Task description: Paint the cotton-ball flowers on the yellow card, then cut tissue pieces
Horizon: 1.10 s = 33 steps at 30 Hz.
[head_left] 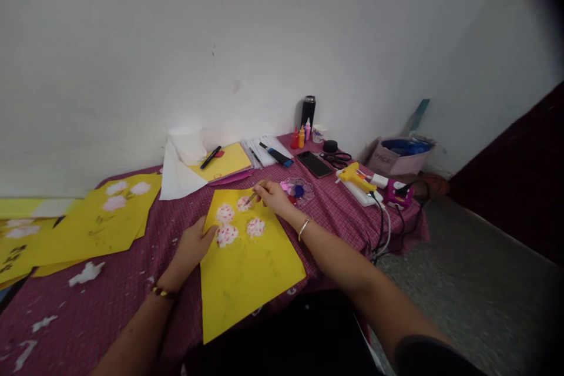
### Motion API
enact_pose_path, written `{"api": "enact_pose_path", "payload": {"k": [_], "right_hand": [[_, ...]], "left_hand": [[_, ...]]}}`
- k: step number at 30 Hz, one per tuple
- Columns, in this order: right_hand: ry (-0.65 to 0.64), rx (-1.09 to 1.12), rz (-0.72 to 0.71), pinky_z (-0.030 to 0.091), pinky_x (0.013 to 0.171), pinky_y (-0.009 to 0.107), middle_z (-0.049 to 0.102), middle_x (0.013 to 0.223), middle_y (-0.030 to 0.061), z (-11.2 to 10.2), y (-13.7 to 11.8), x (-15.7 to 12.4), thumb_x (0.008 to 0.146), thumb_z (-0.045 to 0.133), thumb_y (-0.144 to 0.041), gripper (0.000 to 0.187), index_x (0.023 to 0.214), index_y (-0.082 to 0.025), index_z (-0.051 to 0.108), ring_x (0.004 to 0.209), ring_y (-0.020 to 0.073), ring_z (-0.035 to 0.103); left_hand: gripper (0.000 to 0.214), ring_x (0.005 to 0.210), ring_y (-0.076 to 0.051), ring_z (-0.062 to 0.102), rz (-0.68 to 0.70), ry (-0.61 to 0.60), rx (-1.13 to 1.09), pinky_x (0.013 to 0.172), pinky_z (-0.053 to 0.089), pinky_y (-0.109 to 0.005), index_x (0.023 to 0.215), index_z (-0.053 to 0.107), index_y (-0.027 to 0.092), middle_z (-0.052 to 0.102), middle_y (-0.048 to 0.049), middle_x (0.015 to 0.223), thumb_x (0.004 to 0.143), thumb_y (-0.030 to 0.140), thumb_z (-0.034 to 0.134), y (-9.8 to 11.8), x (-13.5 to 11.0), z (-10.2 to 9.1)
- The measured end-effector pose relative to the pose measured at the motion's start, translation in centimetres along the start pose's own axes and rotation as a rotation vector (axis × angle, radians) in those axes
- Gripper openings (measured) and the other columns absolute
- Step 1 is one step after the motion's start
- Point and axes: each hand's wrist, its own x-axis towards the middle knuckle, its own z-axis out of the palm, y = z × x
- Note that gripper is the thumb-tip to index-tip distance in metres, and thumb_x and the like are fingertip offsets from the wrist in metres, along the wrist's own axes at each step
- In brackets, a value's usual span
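A yellow sheet of paper (pixel 251 282) lies in front of me, slightly slanted, bearing several white tissue flowers (pixel 227 235) with red spots. My left hand (pixel 194 244) grips the sheet's left edge, thumb on top beside the lower left flower and the other fingers largely hidden. Pinched in my right hand (pixel 271 195) is a thin paintbrush (pixel 251 197), its tip at the upper flower (pixel 244 204). Just beyond that hand sits a clear flower-shaped paint palette (pixel 304 189) with blue, red and pink paint.
Finished-looking yellow sheets (pixel 106 223) and tissue scraps (pixel 87 274) lie left. Behind are white tissue (pixel 180 167), a marker (pixel 210 157), a utility knife (pixel 277 154), paint bottles (pixel 301 136) and a phone (pixel 314 164). A glue gun (pixel 356 177), scissors (pixel 337 158) and cables (pixel 382 229) are right.
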Motion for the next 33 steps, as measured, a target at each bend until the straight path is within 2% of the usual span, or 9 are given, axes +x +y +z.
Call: {"api": "enact_pose_path", "payload": {"k": [6,14,20,27,30,33], "right_hand": [[-0.082,0.000,-0.005,0.038,0.050,0.016,0.069,0.068,0.0009,0.66,0.66,-0.08,0.092,0.053,-0.027,0.021,0.077,-0.015,0.062,0.050,0.0065,0.053],[-0.062,0.008,0.026,0.037,0.047,0.015,0.067,0.064,0.0001,0.29,0.06,0.03,0.092,0.050,-0.024,0.019,0.082,-0.014,0.062,0.047,0.0063,0.051],[-0.083,-0.002,0.022,0.036,0.048,0.015,0.067,0.065,0.0006,0.31,0.17,-0.05,0.091,0.053,-0.024,0.021,0.074,-0.014,0.061,0.048,0.0058,0.051],[-0.050,0.028,0.033,0.037,0.047,0.015,0.066,0.065,-0.0003,0.24,0.19,0.10,0.093,0.049,-0.024,0.019,0.084,-0.014,0.062,0.046,0.0059,0.050],[-0.125,0.047,0.013,0.041,0.050,0.015,0.069,0.068,0.0021,0.44,-0.03,-0.18,0.093,0.049,-0.025,0.023,0.082,-0.013,0.065,0.052,0.0072,0.056],[-0.228,0.031,-0.071,0.045,0.058,0.017,0.074,0.081,0.0056,0.58,-0.19,-0.49,0.092,0.050,-0.024,0.026,0.076,-0.013,0.068,0.066,0.0094,0.063]], "left_hand": [[0.042,0.089,-0.026,0.069,-0.004,0.017,0.018,0.075,0.050,-0.033,0.107,0.061,0.015,0.072,-0.0116,0.100,0.084,0.043,0.040,0.26,-0.10,-0.08],[0.040,0.089,-0.026,0.069,0.005,0.001,-0.004,0.073,0.051,-0.034,0.107,0.061,0.015,0.072,-0.0115,0.099,0.086,0.043,0.041,-0.09,-0.02,0.00],[0.039,0.088,-0.026,0.068,0.014,0.009,-0.006,0.074,0.050,-0.033,0.106,0.061,0.016,0.072,-0.0109,0.100,0.086,0.043,0.042,-0.17,-0.03,0.03],[0.038,0.087,-0.026,0.068,0.013,0.007,0.015,0.073,0.049,-0.034,0.103,0.061,0.015,0.072,-0.0105,0.096,0.085,0.042,0.041,0.13,0.00,-0.03],[0.039,0.085,-0.025,0.068,0.010,-0.008,-0.004,0.072,0.049,-0.034,0.105,0.061,0.015,0.072,-0.0102,0.096,0.086,0.043,0.041,-0.02,-0.02,0.06],[0.039,0.088,-0.027,0.068,0.010,-0.007,0.002,0.074,0.049,-0.035,0.106,0.060,0.015,0.072,-0.0118,0.099,0.086,0.043,0.041,-0.22,-0.01,0.11]]}}
